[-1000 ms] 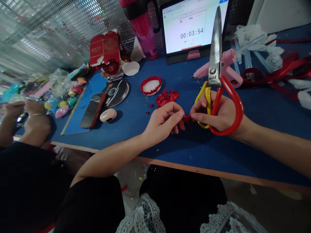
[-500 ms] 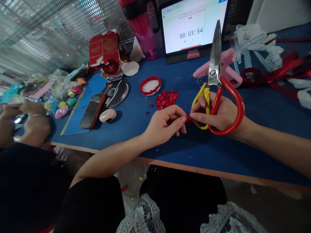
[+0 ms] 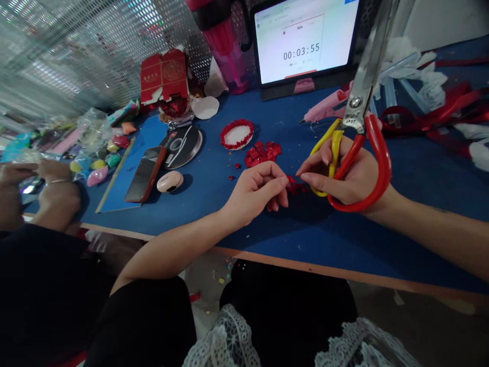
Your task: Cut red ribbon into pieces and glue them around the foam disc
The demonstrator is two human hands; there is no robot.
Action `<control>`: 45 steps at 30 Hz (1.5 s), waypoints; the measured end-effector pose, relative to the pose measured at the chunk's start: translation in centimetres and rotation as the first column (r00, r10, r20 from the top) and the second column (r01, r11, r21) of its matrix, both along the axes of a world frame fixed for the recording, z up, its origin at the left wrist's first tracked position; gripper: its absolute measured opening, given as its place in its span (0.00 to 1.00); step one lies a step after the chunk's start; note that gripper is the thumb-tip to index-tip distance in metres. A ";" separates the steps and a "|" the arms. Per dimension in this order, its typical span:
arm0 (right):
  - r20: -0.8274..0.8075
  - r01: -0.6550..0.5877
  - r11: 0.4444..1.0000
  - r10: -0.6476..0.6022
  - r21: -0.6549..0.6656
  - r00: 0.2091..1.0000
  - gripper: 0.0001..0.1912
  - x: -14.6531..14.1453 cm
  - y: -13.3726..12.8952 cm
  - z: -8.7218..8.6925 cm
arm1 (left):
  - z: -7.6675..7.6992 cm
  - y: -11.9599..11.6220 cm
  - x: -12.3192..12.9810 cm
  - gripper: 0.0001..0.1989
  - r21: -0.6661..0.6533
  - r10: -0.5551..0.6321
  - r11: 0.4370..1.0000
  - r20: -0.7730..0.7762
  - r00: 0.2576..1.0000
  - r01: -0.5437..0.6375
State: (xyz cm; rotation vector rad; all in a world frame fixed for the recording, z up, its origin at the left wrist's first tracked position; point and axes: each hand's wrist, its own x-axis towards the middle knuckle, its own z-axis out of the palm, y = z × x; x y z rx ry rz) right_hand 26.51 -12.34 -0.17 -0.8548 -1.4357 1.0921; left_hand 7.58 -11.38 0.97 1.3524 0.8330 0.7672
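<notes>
A small red scrap (image 3: 291,179) is pinched between the closed fingers (image 3: 275,182) of the left hand (image 3: 254,193); the red-and-yellow-handled scissors (image 3: 367,66) are gripped in the right hand (image 3: 346,171), tilted further right than earlier; a heap of red scraps (image 3: 263,154) lies on the blue tabletop (image 3: 382,239) at upper middle, beside a white disc (image 3: 237,135) ringed with red pieces; a torn red box (image 3: 164,75) stands upper left, crumpled red pieces (image 3: 173,108) at its foot.
</notes>
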 end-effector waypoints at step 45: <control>-0.227 -0.309 0.908 0.249 -0.285 0.942 0.20 0.0 -0.1 0.2 | 0.3 -0.5 -0.3 0.08 0.702 0.080 0.705 -0.223 0.971 0.103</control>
